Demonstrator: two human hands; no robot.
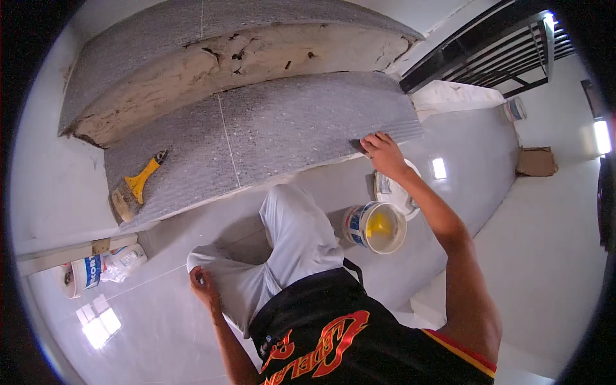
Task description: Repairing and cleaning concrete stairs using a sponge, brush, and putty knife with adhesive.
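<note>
My right hand (384, 154) is at the front edge of the speckled grey step (289, 128), fingers closed round a small dark thing I cannot make out. My left hand (205, 289) rests by my left knee, fingers curled; whatever it holds, if anything, is unclear. A wide brush with a yellow handle (144, 176) lies at the step's left end. Below my right hand stand a white bucket (394, 237) with something yellow inside and, behind it, a round white object (404, 189), partly hidden by my forearm.
A higher step (141, 51) with a cracked riser rises behind. A black railing (481, 51) is at upper right. A small pail (515, 109) and a cardboard piece (536, 160) are along the right wall. A white tub (86, 276) and a plastic bag (125, 260) lie at left.
</note>
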